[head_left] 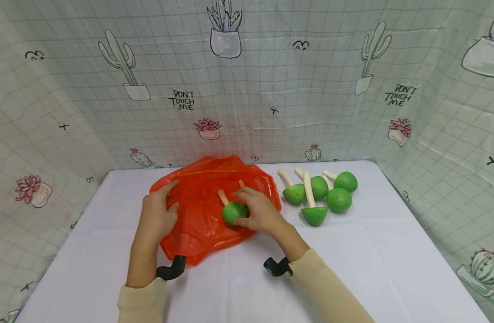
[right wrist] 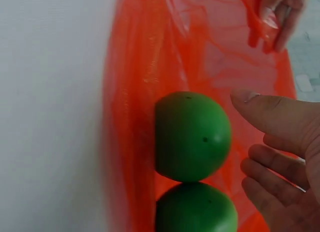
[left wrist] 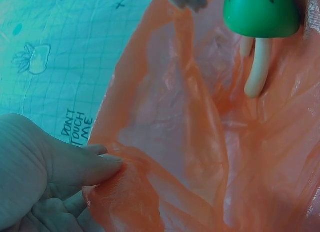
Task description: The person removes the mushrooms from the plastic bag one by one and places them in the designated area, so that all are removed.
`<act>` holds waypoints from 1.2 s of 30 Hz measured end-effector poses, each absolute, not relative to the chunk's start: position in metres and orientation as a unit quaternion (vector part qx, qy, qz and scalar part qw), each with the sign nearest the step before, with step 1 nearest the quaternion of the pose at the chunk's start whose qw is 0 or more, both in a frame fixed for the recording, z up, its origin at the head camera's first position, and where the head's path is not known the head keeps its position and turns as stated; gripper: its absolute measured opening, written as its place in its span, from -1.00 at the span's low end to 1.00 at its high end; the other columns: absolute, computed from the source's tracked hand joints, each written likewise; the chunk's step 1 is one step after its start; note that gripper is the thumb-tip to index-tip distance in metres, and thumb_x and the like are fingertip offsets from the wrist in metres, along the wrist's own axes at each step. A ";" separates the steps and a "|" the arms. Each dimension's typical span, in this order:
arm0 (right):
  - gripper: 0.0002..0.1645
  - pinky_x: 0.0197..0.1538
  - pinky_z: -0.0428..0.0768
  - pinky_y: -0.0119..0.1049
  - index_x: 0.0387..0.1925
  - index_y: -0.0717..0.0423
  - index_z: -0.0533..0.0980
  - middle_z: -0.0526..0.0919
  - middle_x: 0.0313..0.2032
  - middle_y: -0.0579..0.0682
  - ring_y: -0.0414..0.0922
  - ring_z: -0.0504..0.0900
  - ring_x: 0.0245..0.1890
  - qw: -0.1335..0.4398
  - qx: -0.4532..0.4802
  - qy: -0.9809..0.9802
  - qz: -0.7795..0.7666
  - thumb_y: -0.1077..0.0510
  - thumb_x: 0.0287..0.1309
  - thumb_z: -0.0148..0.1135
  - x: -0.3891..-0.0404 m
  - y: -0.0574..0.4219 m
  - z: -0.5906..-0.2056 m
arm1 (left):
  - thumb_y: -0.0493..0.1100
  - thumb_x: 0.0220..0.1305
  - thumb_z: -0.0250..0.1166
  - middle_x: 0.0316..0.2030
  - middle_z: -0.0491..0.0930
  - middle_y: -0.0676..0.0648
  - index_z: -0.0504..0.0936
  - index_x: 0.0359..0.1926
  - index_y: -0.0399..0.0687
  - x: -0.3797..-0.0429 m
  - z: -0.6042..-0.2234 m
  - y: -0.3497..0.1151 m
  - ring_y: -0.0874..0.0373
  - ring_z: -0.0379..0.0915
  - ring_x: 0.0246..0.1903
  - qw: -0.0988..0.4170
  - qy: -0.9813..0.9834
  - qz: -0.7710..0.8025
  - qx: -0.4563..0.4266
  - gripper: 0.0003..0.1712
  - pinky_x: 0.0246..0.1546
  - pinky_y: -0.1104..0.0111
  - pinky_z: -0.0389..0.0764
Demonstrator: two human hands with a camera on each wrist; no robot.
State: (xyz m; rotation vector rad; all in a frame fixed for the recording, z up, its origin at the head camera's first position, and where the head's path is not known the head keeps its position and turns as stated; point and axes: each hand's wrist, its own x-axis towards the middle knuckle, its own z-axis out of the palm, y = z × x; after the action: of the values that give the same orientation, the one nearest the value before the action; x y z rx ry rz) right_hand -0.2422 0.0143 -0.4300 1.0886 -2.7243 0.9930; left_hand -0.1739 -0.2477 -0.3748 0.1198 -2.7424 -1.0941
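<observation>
A red plastic bag (head_left: 198, 224) lies spread on the table, its edge pinched between the thumb and fingers of my left hand (left wrist: 55, 167). Two toy mushrooms with green dotted caps lie side by side in it. The nearer mushroom (right wrist: 192, 137) shows its pale stem in the head view; the other mushroom (right wrist: 197, 209) is mostly covered there by my right hand (head_left: 259, 211). That hand hovers beside the caps, thumb and fingers spread and holding nothing. In the right wrist view a small gap separates the thumb from the nearer cap.
Right of the bag lies a group of several similar mushrooms, one mushroom (head_left: 314, 215) in front with its stem pointing away. A white cloth covers the table (head_left: 222, 287). A grid-patterned curtain (head_left: 247, 89) hangs behind and at both sides.
</observation>
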 end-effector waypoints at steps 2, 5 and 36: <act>-0.22 0.39 0.49 0.13 0.30 0.24 0.56 0.56 0.32 0.18 0.17 0.40 0.47 0.015 0.352 -0.882 0.314 0.18 0.03 0.66 -0.243 0.012 -0.433 | -0.45 0.43 0.20 0.34 0.48 -0.41 0.36 0.54 -0.23 -0.175 -0.375 -0.247 -0.36 0.48 0.20 0.092 -0.924 -0.370 0.039 -0.32 0.18 -0.17 0.60; -0.22 0.41 0.45 0.17 0.29 0.23 0.56 0.56 0.32 0.17 0.16 0.24 0.56 0.005 0.348 -0.884 0.311 0.19 0.03 0.66 -0.244 0.010 -0.437 | -0.45 0.42 0.20 0.33 0.48 -0.41 0.37 0.54 -0.23 -0.175 -0.375 -0.245 -0.36 0.48 0.20 0.092 -0.924 -0.370 0.036 -0.32 0.17 -0.17 0.61; -0.27 0.45 0.44 0.08 0.28 0.31 0.56 0.60 0.23 0.15 0.30 -0.01 0.61 0.024 0.378 -0.877 0.295 0.33 0.03 0.61 -0.243 0.002 -0.454 | -0.46 0.41 0.21 0.34 0.47 -0.43 0.36 0.53 -0.26 -0.171 -0.372 -0.247 -0.38 0.47 0.23 0.095 -0.922 -0.372 0.046 -0.31 0.19 -0.19 0.59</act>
State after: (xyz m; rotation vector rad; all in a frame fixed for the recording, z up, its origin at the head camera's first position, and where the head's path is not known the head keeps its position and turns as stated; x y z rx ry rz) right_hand -0.2430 0.0022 -0.4538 1.1714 -2.7141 0.9143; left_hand -0.1712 -0.2473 -0.3722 0.1360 -2.7348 -1.1030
